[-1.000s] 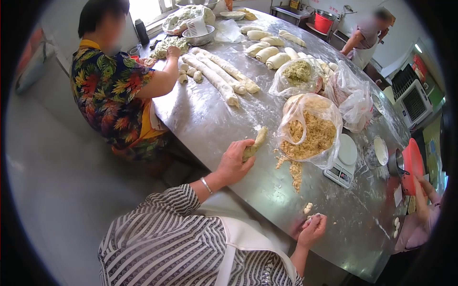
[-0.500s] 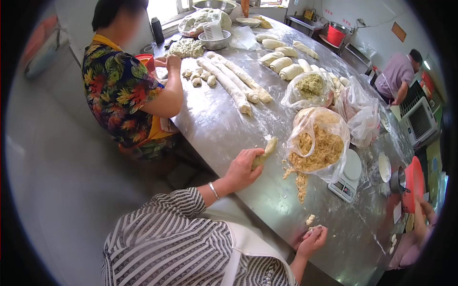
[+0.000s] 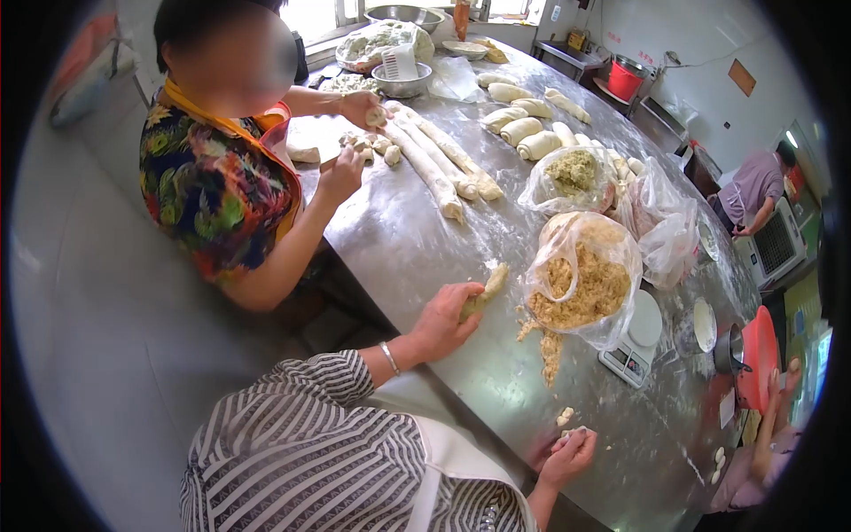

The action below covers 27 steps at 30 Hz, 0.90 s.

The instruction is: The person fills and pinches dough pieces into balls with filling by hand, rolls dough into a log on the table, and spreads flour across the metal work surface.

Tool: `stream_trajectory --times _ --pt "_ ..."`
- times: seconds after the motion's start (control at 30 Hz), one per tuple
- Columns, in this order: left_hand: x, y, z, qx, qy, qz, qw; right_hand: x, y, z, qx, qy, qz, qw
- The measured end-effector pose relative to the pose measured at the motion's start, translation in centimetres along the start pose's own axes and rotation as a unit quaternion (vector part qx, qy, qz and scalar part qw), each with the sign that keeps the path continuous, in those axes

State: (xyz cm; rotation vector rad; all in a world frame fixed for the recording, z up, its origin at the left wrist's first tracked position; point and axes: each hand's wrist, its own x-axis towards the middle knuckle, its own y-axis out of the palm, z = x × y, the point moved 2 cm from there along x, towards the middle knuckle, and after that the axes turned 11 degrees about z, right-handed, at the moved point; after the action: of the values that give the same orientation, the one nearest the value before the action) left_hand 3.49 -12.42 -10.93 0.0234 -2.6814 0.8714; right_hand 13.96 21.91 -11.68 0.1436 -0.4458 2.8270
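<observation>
My left hand (image 3: 446,321), with a bracelet at the wrist, is wrapped round one end of a greenish dough roll (image 3: 486,293) on the metal table (image 3: 417,257). Lower right, my right hand (image 3: 569,456) has its fingers pressed together on a small pale piece, probably dough, mostly hidden by the fingers. Small dough bits (image 3: 565,416) lie just beyond it. An open plastic bag of brown crumbly filling (image 3: 581,284) stands right of the roll, with some filling spilled in front.
A co-worker (image 3: 222,177) at the left holds a scraper and dough beside long dough ropes (image 3: 430,168). Green filling (image 3: 572,171), rolled dough (image 3: 519,129), a scale (image 3: 628,362) and a red basin (image 3: 759,359) stand farther off. Other people are at the right.
The co-worker at the left has turned toward the dough ropes, one hand reaching to their near ends. My hands keep their grips; the view has shifted slightly.
</observation>
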Motion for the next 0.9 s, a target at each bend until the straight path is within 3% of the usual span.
stream_trajectory --times 0.3,0.37,0.53,0.63,0.9 --pt "-0.5 -1.6 2.5 -0.234 -0.112 -0.07 0.963 -0.2 -0.7 -0.9 0.031 -0.009 0.018 0.999" --pt "-0.6 -3.1 4.0 -0.184 -0.11 -0.104 0.971 -0.1 -0.9 -0.9 0.047 -0.03 0.031 0.998" --pt "-0.9 -7.3 6.2 -0.226 -0.171 -0.154 0.947 0.5 -1.0 1.8 0.04 -0.049 0.013 0.998" --pt "-0.1 -9.9 6.5 -0.16 -0.194 -0.181 0.951 2.2 -0.7 4.1 0.029 -0.057 0.023 0.998" --pt "4.9 -11.2 10.6 0.037 -0.198 -0.032 0.979 11.2 2.0 8.9 -0.094 -0.12 0.117 0.981"
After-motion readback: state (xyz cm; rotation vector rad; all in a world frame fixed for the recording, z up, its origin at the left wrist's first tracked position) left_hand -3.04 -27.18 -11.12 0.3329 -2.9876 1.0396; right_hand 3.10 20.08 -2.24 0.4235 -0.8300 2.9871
